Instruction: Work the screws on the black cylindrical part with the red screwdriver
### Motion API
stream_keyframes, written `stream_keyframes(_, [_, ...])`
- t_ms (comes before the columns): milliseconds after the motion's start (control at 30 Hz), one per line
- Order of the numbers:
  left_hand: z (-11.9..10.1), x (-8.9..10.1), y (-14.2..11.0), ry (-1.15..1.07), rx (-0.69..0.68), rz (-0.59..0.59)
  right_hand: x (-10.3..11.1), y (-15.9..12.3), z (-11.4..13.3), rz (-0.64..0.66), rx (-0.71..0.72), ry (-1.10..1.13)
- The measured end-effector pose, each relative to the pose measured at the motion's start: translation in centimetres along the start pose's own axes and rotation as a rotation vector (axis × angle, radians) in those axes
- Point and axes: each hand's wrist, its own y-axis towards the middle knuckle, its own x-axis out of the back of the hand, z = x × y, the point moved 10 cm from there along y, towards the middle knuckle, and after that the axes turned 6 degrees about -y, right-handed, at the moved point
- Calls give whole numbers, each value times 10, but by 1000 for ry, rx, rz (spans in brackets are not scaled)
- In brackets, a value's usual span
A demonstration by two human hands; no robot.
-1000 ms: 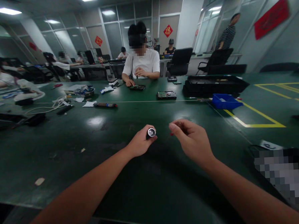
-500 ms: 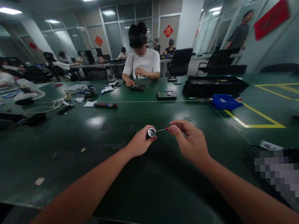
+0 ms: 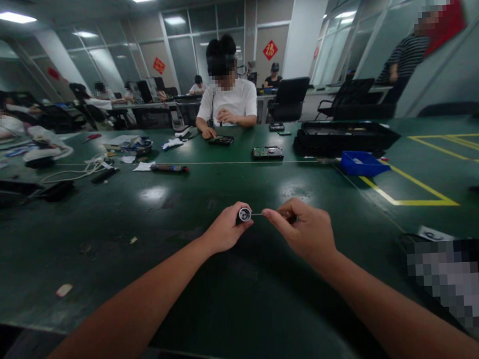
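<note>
over the table (image 3: pixel 238 303), left hand (image 3: pixel 224 229) around silver-rimmed cylinder (image 3: pixel 245 215), right hand (image 3: pixel 308 227) around screwdriver (image 3: pixel 257 214), red 福 sign (image 3: pixel 270 50) beyond

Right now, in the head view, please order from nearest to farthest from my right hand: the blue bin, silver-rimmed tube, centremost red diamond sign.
1. Silver-rimmed tube: just leftward, in the left hand.
2. Blue bin: forward and right, on the table.
3. Red diamond sign: far beyond the table.

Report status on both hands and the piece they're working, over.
Left hand gripping metal-rimmed cylinder, round end toward camera. Right hand holding thin-shafted tool, tip at cylinder's side, contact unclear. Hard drive beyond, apart from both hands.
</note>
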Motion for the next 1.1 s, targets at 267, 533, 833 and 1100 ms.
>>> stream_keyframes(267, [-1, -1, 0, 3, -2, 1, -11, -1, 17, 170, 118, 150])
stream_keyframes(533, [0, -1, 0, 4, 3, -3, -13, -2, -2, 118, -66, 247])
stream_keyframes(833, [-3, -1, 0, 11, 9, -6, -41, -2, -45, 54, -403, 793])
stream_keyframes(1100, [-3, 1, -1, -11, 23, -7, -36, -2, -53, 1, -451, 801])
